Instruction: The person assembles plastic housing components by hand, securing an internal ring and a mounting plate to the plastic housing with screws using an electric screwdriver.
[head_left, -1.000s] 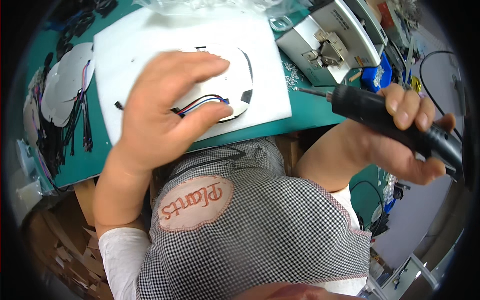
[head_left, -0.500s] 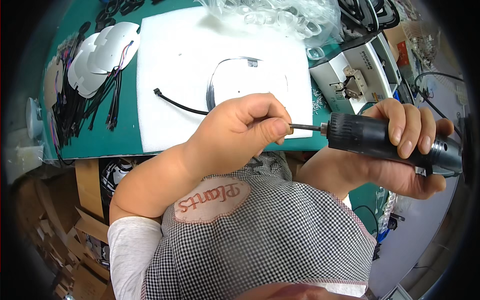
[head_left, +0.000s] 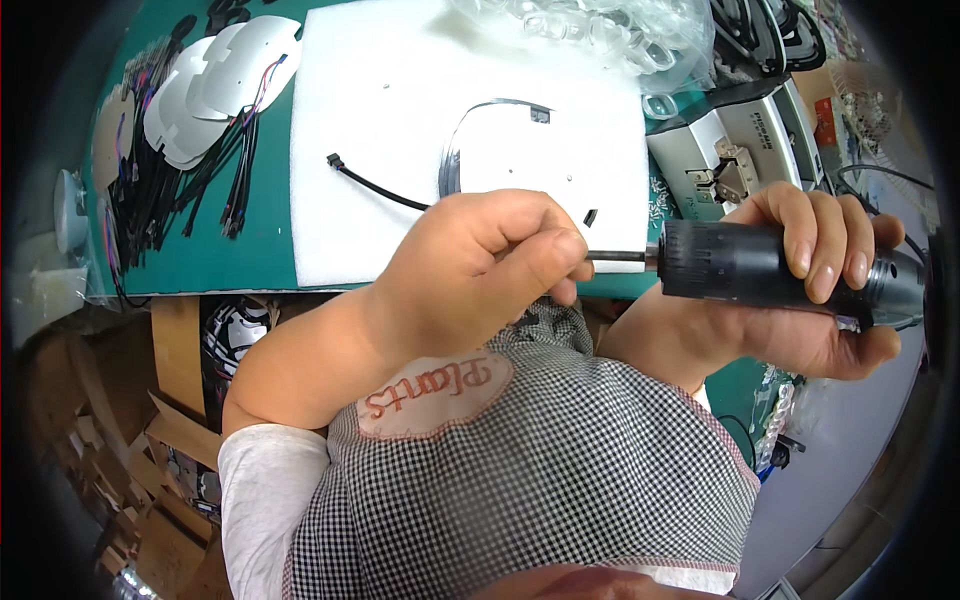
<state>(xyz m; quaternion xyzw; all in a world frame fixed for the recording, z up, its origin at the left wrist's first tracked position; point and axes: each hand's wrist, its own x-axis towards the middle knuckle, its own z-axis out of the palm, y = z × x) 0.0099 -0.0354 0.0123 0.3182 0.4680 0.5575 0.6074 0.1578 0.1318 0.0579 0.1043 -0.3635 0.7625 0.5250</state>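
My right hand (head_left: pixel 815 265) is wrapped around a black electric screwdriver (head_left: pixel 725 262), held level with its thin metal bit (head_left: pixel 618 256) pointing left. Thumb and fingers of my left hand (head_left: pixel 515 250) are pinched together at the tip of that bit, and whatever sits between them is hidden. Both hands are raised in front of my checked apron (head_left: pixel 540 450), over the near edge of a white foam board (head_left: pixel 370 110). On the board lies a white plate with a black cable (head_left: pixel 380 188), partly covered by my left hand. A small black piece (head_left: pixel 590 216) rests close to my left fingertips.
White curved plates (head_left: pixel 250 70) and black cable bundles (head_left: pixel 165 185) lie at the left on the green table (head_left: pixel 255 240). A bag of clear plastic parts (head_left: pixel 600 40) is at the back. To the right are small screws (head_left: pixel 658 200) and a white boxy device (head_left: pixel 690 165).
The table and its things have shifted slightly right and up in the picture. The small black piece now shows beside my left hand. Both hands keep their grips, and the bit stays at my left fingertips.
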